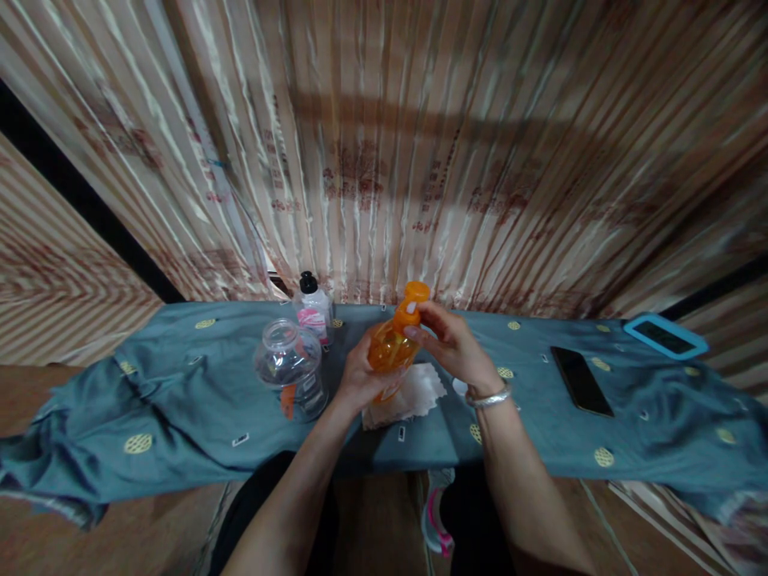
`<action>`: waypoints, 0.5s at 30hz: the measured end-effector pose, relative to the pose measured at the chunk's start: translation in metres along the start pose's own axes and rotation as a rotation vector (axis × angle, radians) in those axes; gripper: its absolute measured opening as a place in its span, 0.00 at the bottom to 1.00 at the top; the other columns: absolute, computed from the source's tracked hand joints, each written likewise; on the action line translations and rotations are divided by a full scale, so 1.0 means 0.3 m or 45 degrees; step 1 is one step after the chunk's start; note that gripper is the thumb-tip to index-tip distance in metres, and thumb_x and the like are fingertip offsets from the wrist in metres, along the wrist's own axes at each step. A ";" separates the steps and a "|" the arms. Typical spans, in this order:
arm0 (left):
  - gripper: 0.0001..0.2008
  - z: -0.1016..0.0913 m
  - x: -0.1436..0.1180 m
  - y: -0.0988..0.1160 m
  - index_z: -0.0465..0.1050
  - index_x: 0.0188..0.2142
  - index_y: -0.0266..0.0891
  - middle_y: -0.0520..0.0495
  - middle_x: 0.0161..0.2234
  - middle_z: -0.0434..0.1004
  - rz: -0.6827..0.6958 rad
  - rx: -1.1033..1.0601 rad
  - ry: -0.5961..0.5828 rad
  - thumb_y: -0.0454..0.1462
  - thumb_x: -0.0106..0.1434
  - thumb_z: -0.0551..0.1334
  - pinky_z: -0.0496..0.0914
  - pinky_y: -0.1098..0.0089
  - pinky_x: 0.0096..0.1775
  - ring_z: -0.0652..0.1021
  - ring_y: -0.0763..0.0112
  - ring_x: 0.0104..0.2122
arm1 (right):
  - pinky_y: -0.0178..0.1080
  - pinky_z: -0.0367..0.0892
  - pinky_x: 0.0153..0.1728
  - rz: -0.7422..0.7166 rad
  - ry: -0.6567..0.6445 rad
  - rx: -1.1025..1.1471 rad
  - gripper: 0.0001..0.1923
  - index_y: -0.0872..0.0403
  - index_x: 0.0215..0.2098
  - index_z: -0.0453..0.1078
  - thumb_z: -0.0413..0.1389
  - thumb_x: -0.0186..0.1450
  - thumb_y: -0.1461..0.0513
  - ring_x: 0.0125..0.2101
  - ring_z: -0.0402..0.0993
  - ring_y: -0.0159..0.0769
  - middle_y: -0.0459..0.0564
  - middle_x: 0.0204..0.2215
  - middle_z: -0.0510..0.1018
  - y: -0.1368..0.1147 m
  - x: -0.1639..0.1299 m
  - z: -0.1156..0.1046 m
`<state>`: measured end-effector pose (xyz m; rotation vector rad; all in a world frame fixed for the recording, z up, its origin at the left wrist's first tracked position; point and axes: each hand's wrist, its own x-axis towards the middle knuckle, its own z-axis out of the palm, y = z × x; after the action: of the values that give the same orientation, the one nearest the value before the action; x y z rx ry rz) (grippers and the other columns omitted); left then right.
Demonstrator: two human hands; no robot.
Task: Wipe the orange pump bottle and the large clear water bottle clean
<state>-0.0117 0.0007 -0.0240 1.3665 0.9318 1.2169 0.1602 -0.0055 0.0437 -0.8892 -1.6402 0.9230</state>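
Observation:
An orange see-through bottle (390, 352) with an orange cap (416, 293) is tilted to the right above the table. My left hand (358, 364) is wrapped round its body. At its neck, the thumb and fingers of my right hand (449, 342) pinch the orange collar just under the cap. Below the bottle lies a pale cloth (414, 395) with a zigzag edge. Left of my hands stand a clear, empty-looking jar (288, 364) without a lid and a clear bottle with a black top and pink label (314, 314).
A teal patterned cloth (198, 400) covers the narrow table. To the right lie a dark phone (581, 382) and a blue-framed device (665, 336). Beside my right wrist is a small white round thing (460, 387), partly hidden. A striped curtain (384, 144) hangs right behind the table.

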 end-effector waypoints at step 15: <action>0.35 -0.003 -0.005 -0.014 0.74 0.54 0.41 0.45 0.48 0.83 0.003 0.030 -0.012 0.38 0.45 0.77 0.76 0.58 0.55 0.82 0.56 0.50 | 0.43 0.70 0.54 0.017 -0.014 0.038 0.18 0.45 0.46 0.75 0.70 0.61 0.51 0.49 0.78 0.41 0.46 0.45 0.82 -0.005 -0.004 0.003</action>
<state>-0.0124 0.0002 -0.0284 1.3912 0.9410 1.2034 0.1594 -0.0073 0.0443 -0.8769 -1.6282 0.9604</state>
